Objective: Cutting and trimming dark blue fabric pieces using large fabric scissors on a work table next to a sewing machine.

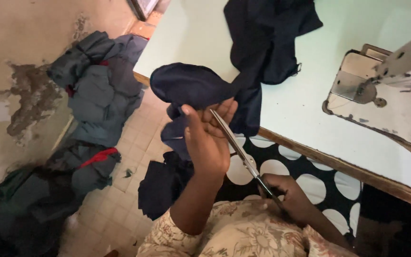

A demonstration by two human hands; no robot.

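Her left hand (pixel 208 143) pinched the navy fabric (pixel 193 85) up off the pale green table (pixel 310 109); the right hand (pixel 288 195) gripped scissors (pixel 239 150), blades at the cloth's edge. Trimming looked underway; the next snip needed the cloth taut. Beside them sat a sewing machine (pixel 396 76).

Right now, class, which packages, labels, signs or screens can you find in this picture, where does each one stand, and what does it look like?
None in view: no package, label, sign or screen shows.
What is there: left hand holding dark navy cloth; right hand on scissors; pale green table; sewing machine at the right.
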